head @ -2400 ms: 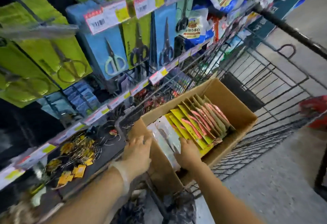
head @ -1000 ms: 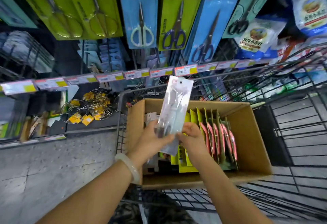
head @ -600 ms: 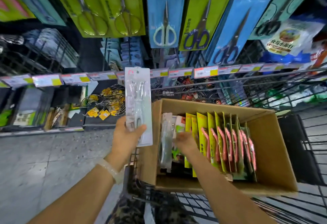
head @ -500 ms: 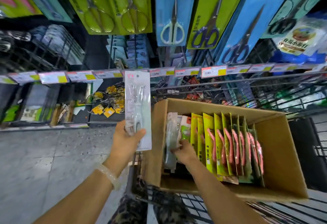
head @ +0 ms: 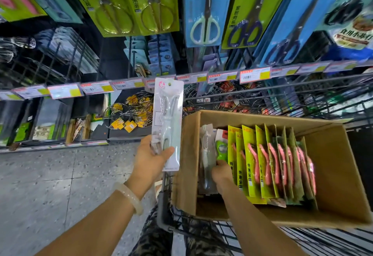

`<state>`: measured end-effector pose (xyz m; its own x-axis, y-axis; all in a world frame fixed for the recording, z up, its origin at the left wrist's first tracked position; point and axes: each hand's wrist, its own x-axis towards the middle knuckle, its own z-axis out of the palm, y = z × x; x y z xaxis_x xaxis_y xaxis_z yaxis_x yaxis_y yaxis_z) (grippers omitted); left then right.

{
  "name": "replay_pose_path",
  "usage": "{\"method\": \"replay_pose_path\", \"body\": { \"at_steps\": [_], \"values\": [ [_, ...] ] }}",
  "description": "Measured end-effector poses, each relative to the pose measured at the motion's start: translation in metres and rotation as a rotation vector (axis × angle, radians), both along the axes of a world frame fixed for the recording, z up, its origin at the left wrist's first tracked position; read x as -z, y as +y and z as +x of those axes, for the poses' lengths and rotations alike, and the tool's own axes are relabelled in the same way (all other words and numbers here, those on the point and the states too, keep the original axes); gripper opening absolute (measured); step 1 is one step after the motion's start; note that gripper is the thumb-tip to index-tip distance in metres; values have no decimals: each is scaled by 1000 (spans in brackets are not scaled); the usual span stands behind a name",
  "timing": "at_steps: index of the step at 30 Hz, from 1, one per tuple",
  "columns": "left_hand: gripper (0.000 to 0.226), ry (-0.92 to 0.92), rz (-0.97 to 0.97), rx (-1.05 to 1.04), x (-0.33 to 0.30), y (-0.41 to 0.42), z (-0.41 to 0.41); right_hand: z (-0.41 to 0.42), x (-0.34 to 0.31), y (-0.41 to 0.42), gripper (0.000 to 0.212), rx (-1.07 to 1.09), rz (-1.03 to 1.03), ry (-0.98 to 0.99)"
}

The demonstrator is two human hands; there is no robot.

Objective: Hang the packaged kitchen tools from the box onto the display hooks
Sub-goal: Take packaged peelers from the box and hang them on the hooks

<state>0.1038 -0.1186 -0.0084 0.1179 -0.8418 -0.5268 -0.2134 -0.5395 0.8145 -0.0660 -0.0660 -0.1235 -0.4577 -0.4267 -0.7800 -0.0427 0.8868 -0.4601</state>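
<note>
Left hand [head: 150, 157] gripping a clear pale package [head: 167, 122] by its lower end, thumb across the front, long axis upright, hang hole at the top. Held just left of the cardboard box [head: 331, 167], in front of the price rail [head: 131, 84] and below the hanging scissor cards [head: 203, 9]. Right hand [head: 222, 172] down inside the box near its left wall, fingers hidden among the packs; cannot tell whether pinching one or only parting them. Beside it a second clear pack [head: 205, 154] standing upright, a green tool [head: 221, 149] just right of that, then a row of yellow-green cards with pink tools [head: 262, 164] filling the middle. Probably still gathering stock before hanging. Hooks up and forward of the left hand, so hole end already leading; left hand clearly nearer the display. No free hook distinguishable from here.
</note>
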Motion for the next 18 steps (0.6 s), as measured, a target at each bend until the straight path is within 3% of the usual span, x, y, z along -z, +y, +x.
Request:
{"method": "replay_pose_path", "body": {
  "at_steps": [7, 12, 18],
  "values": [
    [42, 57, -24, 83, -7, -1, -39, -34, -59, 26, 38, 216, -164, -167],
    [43, 92, -54, 112, -14, 8, -64, -58, -85, 43, 21, 353, -365, -278],
    [44, 97, -70, 64, -17, 25, -72, -70, -105, 36, 43, 305, -575, -347]
  ]
}}
